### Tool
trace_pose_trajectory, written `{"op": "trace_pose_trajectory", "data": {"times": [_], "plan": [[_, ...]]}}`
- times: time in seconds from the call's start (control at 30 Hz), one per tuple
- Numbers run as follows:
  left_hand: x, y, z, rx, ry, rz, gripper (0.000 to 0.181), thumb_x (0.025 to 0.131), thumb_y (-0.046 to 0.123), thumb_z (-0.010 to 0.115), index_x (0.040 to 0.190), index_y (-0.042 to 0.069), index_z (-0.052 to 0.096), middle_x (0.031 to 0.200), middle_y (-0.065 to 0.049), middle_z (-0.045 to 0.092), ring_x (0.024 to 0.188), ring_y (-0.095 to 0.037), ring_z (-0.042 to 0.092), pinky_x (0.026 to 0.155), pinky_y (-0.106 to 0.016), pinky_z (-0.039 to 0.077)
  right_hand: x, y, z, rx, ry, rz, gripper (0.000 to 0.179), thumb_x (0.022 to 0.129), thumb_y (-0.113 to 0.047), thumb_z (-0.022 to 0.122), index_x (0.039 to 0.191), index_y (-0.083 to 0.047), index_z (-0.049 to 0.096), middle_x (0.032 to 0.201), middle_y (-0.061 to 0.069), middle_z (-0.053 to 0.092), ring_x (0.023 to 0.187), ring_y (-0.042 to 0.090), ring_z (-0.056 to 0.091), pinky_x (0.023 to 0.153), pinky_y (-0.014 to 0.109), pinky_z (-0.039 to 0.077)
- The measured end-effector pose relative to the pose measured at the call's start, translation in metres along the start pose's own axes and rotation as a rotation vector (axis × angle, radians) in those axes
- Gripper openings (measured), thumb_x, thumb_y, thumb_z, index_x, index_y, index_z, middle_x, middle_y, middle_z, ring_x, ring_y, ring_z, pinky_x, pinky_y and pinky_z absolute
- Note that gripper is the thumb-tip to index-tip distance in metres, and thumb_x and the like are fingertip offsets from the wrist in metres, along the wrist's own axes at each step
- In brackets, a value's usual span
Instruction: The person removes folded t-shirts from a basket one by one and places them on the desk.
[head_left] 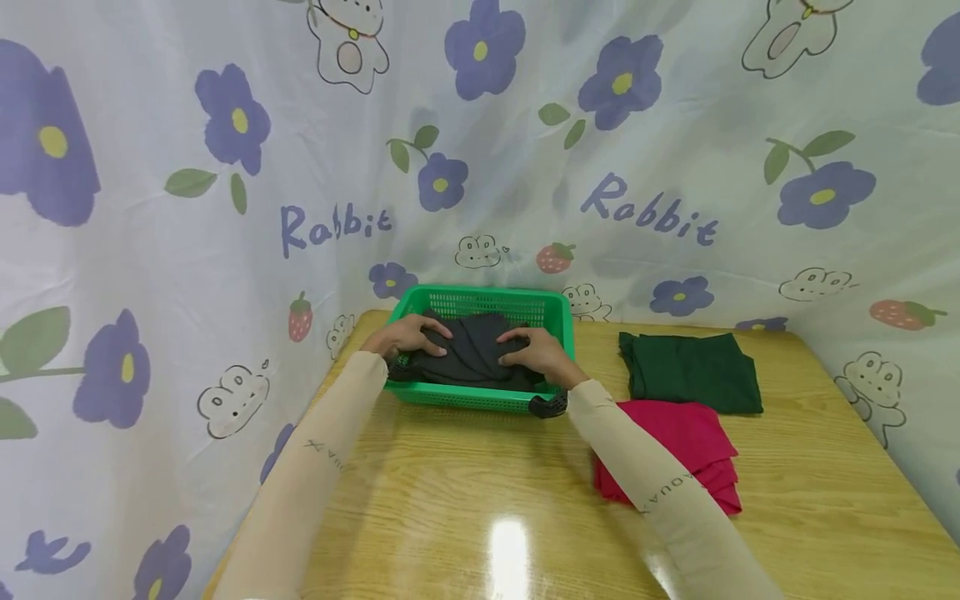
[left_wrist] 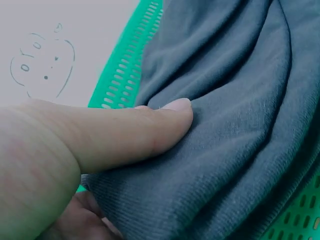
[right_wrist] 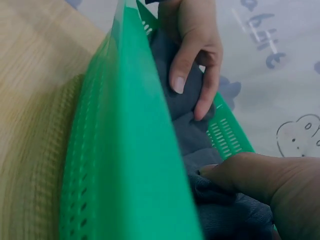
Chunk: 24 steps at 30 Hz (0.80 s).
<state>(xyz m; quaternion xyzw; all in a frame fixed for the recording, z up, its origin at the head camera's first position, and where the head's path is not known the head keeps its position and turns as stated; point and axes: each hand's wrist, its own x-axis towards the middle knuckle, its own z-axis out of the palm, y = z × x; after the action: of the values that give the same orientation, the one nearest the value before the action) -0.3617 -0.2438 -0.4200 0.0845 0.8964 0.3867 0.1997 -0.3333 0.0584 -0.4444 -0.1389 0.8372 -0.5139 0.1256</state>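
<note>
A dark grey garment (head_left: 472, 350) lies bunched inside a green plastic basket (head_left: 461, 396) at the back of the table. My left hand (head_left: 411, 335) grips its left side. In the left wrist view the thumb (left_wrist: 150, 127) lies on top of the fabric, beside a ribbed edge, and other fingers show below that edge. My right hand (head_left: 542, 354) holds the garment's right side. The right wrist view shows that thumb (right_wrist: 240, 172) pressed into the cloth, with its other fingers mostly hidden. The basket's near wall (right_wrist: 135, 125) covers part of the garment there.
To the right of the basket lies a folded dark green cloth (head_left: 693, 372). Nearer me is a folded red cloth (head_left: 675, 442), partly covered by my right forearm. Both rest on the wooden table (head_left: 450, 492). A printed curtain (head_left: 510, 167) hangs behind and at the sides.
</note>
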Motion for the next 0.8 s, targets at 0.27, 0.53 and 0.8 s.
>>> {"op": "trace_pose_trajectory", "data": {"times": [0.27, 0.53, 0.8], "plan": [[-0.006, 0.005, -0.003, -0.042, 0.021, 0.033, 0.043, 0.092, 0.019, 0.082, 0.132, 0.015, 0.07, 0.161, -0.014, 0.036, 0.134, -0.036, 0.046, 0.104, -0.047, 0.044, -0.006, -0.006, -0.012, -0.015, 0.008, -0.022, 0.041, 0.089, -0.015, 0.083, 0.129, -0.018, 0.073, 0.155, 0.012, 0.045, 0.137, 0.036, 0.046, 0.102, 0.051, 0.046], [-0.015, 0.012, -0.004, -0.078, 0.015, 0.05, 0.045, 0.09, 0.019, 0.083, 0.133, 0.018, 0.07, 0.164, -0.012, 0.03, 0.135, -0.035, 0.045, 0.102, -0.045, 0.046, -0.016, -0.008, -0.025, 0.014, -0.027, -0.074, 0.041, 0.092, -0.015, 0.08, 0.132, -0.018, 0.071, 0.159, 0.011, 0.039, 0.144, 0.033, 0.039, 0.106, 0.051, 0.044], [-0.027, 0.022, 0.0, -0.084, 0.014, 0.083, 0.046, 0.09, 0.019, 0.083, 0.134, 0.021, 0.069, 0.164, -0.011, 0.028, 0.139, -0.036, 0.041, 0.105, -0.048, 0.044, -0.028, -0.007, -0.04, -0.02, -0.026, -0.102, 0.041, 0.093, -0.021, 0.08, 0.133, -0.019, 0.07, 0.159, 0.011, 0.038, 0.144, 0.033, 0.037, 0.107, 0.053, 0.043]]}}
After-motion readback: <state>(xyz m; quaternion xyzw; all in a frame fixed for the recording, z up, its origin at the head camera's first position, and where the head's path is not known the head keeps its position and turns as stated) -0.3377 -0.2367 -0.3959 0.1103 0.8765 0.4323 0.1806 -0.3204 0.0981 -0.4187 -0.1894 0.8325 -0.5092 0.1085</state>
